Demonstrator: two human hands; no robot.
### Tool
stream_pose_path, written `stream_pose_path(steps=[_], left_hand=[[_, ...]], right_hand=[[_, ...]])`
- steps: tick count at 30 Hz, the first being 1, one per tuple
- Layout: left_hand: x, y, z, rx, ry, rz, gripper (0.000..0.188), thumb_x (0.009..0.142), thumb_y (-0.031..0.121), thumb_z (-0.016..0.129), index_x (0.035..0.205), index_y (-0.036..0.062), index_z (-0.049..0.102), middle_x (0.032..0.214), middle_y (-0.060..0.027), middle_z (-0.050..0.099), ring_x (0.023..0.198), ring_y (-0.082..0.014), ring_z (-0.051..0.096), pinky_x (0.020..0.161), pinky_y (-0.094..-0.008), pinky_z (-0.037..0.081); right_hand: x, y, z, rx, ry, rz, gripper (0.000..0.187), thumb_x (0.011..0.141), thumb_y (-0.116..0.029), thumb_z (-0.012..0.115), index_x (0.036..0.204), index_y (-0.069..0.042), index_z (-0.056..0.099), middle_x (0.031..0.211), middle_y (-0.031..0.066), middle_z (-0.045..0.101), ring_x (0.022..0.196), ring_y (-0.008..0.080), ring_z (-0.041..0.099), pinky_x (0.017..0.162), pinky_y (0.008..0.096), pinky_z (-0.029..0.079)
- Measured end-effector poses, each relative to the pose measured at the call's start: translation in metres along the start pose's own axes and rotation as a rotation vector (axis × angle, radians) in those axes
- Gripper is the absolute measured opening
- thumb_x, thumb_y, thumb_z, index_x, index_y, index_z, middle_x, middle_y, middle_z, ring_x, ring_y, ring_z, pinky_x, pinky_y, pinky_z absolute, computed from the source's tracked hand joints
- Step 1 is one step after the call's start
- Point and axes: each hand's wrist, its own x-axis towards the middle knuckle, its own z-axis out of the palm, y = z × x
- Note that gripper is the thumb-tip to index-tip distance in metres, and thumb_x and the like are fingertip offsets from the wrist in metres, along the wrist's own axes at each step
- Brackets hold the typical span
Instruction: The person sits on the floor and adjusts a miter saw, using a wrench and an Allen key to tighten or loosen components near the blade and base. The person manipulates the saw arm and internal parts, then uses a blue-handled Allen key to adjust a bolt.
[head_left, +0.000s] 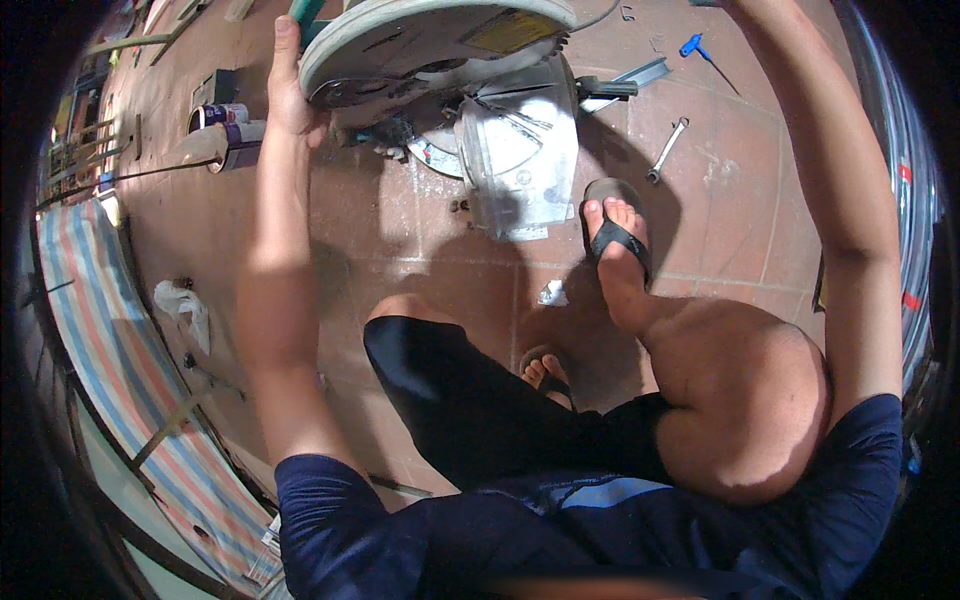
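Observation:
A large dusty miter saw (430, 45) with a rounded pale guard fills the top middle, cut off by the upper edge. My left hand (293, 100) holds its left side, thumb stretched up along a teal part (307, 12) and the other fingers mostly hidden behind the guard. A printed sheet in clear plastic (522, 170) lies beneath the saw, towards my feet. A black handle (608, 89) sticks out to the right of it. Up past the top edge reaches my right arm (800, 90); that hand is out of the picture.
On the tiled floor to the right lie a combination wrench (668, 150), a blue-handled hex key (693, 45) and a metal channel piece (642, 74). Crumpled white scrap (552, 292) sits by my sandalled foot. Leftward are cans (240, 143), a plastic bag (190, 308) and striped cloth (110, 300).

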Motion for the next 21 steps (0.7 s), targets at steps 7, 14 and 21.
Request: stream_pose_path(steps=[7, 14, 21], left_hand=[[-0.001, -0.001, -0.011, -0.173, -0.242, -0.062, 0.087, 0.107, 0.076, 0.032, 0.137, 0.0017, 0.066, 0.130, -0.0178, 0.071, 0.120, -0.0299, 0.066, 0.103, -0.0484, 0.052], [0.007, -0.026, -0.045, 0.404, 0.360, 0.466, 0.016, 0.101, 0.016, 0.075, 0.104, 0.0014, 0.081, 0.087, -0.0044, 0.079, 0.084, -0.0095, 0.072, 0.084, -0.0265, 0.055], [0.056, -0.010, -0.040, 0.526, -0.331, 0.330, 0.049, 0.088, 0.005, 0.085, 0.134, 0.0049, 0.070, 0.128, -0.0049, 0.075, 0.112, -0.0152, 0.070, 0.099, -0.0350, 0.056]], right_hand=[[-0.001, 0.010, 0.000, -0.021, -0.061, 0.077, 0.074, 0.091, -0.073, 0.069, 0.086, 0.000, 0.078, 0.076, 0.0233, 0.070, 0.071, 0.0388, 0.070, 0.066, 0.0469, 0.053], [-0.012, 0.032, 0.012, 0.034, -0.026, -0.014, 0.065, 0.092, -0.065, 0.070, 0.090, -0.001, 0.073, 0.076, 0.0223, 0.068, 0.073, 0.0428, 0.068, 0.065, 0.0497, 0.051], [-0.036, 0.048, 0.022, 0.050, -0.050, 0.094, 0.058, 0.086, -0.057, 0.075, 0.092, 0.000, 0.067, 0.082, 0.0276, 0.065, 0.076, 0.0479, 0.066, 0.066, 0.0507, 0.048]])
